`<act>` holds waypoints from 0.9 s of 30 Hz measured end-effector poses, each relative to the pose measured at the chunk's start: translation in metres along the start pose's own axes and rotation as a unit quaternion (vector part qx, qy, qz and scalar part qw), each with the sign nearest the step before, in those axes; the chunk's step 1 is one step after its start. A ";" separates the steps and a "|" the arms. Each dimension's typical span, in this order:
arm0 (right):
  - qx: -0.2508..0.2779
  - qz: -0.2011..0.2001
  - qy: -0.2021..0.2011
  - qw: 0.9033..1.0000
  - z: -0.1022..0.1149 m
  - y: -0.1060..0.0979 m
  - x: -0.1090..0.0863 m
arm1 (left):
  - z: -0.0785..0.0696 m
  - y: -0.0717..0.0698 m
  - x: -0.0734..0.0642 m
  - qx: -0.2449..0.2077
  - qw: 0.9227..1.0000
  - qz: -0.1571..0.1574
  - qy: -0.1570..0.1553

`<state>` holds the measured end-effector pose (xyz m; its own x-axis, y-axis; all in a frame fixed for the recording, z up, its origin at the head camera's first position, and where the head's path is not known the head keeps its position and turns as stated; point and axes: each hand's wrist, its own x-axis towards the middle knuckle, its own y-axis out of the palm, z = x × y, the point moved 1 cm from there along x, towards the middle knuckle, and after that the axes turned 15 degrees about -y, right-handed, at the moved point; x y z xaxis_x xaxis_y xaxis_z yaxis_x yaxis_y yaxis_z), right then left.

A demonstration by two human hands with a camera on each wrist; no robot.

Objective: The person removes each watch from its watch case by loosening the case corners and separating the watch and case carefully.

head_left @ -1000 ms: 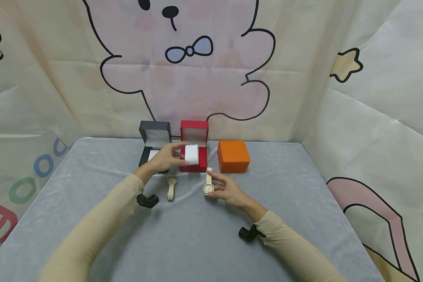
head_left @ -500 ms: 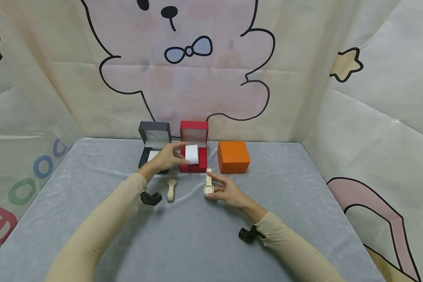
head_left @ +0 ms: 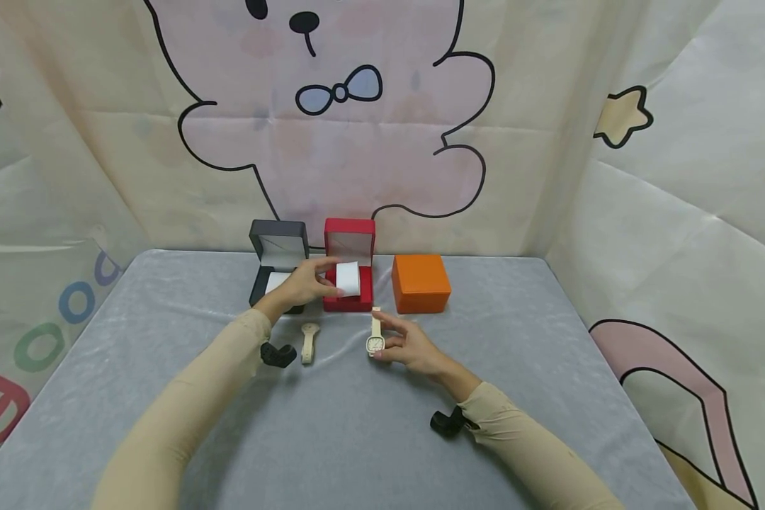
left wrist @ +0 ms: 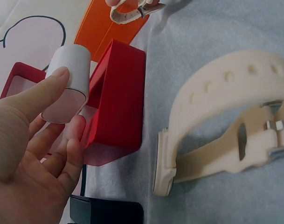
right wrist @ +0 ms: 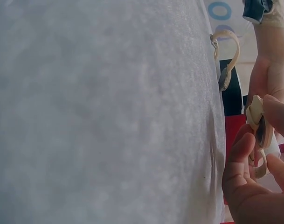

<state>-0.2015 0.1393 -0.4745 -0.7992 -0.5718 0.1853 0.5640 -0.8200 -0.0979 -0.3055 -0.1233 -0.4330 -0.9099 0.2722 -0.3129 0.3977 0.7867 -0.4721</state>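
My left hand [head_left: 302, 283] pinches a white watch cushion [head_left: 348, 279] between thumb and fingers, just in front of the open red watch box [head_left: 350, 304]. In the left wrist view the cushion [left wrist: 72, 70] is a hollow white roll, tilted, with the thumb on its outer side. My right hand [head_left: 414, 347] holds a cream wristwatch [head_left: 375, 343] by its edge, its square dial facing up and its strap pointing away from me. The right wrist view shows fingertips around that watch [right wrist: 263, 133]. A second cream watch [head_left: 309, 343] lies on the table between the hands.
A dark grey watch box [head_left: 280, 234] stands open at the back left, a white cushion [head_left: 276, 281] inside it, partly behind my left hand. To the right of the red box sits a closed orange box [head_left: 421, 285]. Grey cloth [head_left: 331, 439] covers the table, and printed curtains hang behind.
My left forearm has swung slightly to the right, and the cushion has shifted a little right against the red box. The right hand keeps the watch almost still.
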 end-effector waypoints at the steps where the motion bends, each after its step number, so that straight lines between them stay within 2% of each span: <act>1: 0.000 0.000 0.001 1.000 0.000 0.000 0.000 | 0.000 0.001 0.001 0.000 1.000 0.001 0.000; 9: -0.013 -0.008 0.012 1.000 0.002 0.000 0.000 | 0.000 0.003 0.006 -0.002 1.000 -0.003 -0.005; 27: -0.028 0.008 0.029 0.999 0.001 -0.001 0.002 | 0.002 0.002 0.013 0.051 0.998 -0.017 -0.031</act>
<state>-0.2039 0.1390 -0.4731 -0.8020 -0.5835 0.1274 0.5649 -0.8104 -0.1557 -0.3162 -0.1193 -0.4392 -0.9157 0.2091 -0.3432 0.3789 0.7336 -0.5641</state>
